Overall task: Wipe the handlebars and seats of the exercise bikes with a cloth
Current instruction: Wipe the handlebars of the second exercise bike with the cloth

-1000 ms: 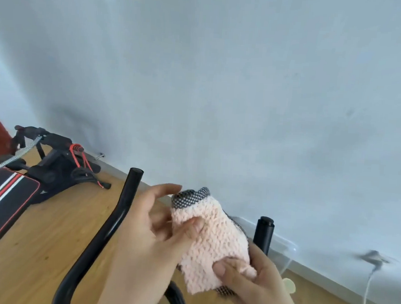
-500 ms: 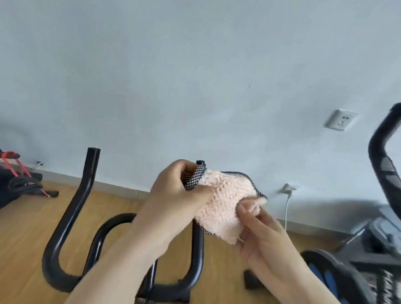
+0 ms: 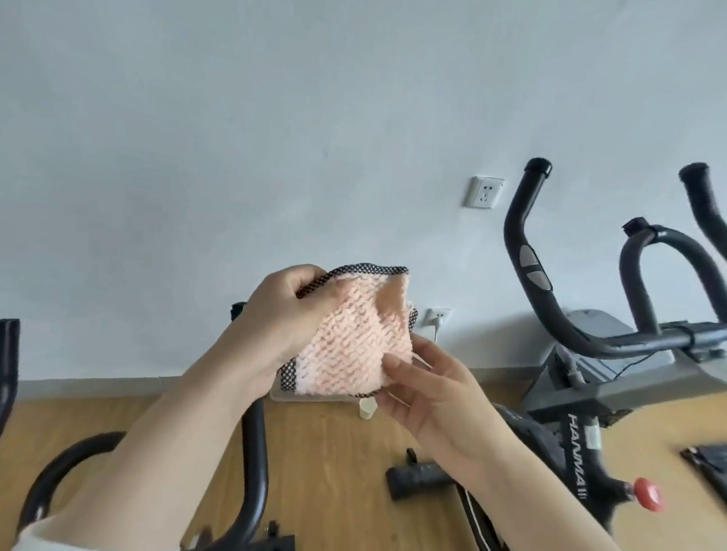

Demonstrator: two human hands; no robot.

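Observation:
I hold a fluffy pink cloth [image 3: 359, 344] with a black-and-white checked edge up in front of me, between both hands. My left hand [image 3: 276, 325] grips its upper left corner. My right hand [image 3: 435, 392] pinches its lower right edge. Below my arms is the near bike's black handlebar [image 3: 254, 461], partly hidden by my left forearm. A second bike's black handlebar [image 3: 530, 265] rises at the right, above its grey frame [image 3: 582, 389]. No seat is in view.
A pale wall with a socket [image 3: 483, 192] fills the background, with a plugged-in outlet [image 3: 436, 318] lower down. The floor is wood [image 3: 339, 467]. A red knob [image 3: 648, 494] sticks out from the right bike. A small cup [image 3: 367, 408] stands on the floor by the wall.
My view has swung to the right, bringing the second bike fully into sight. The cloth has been spread flatter between my hands and is held higher.

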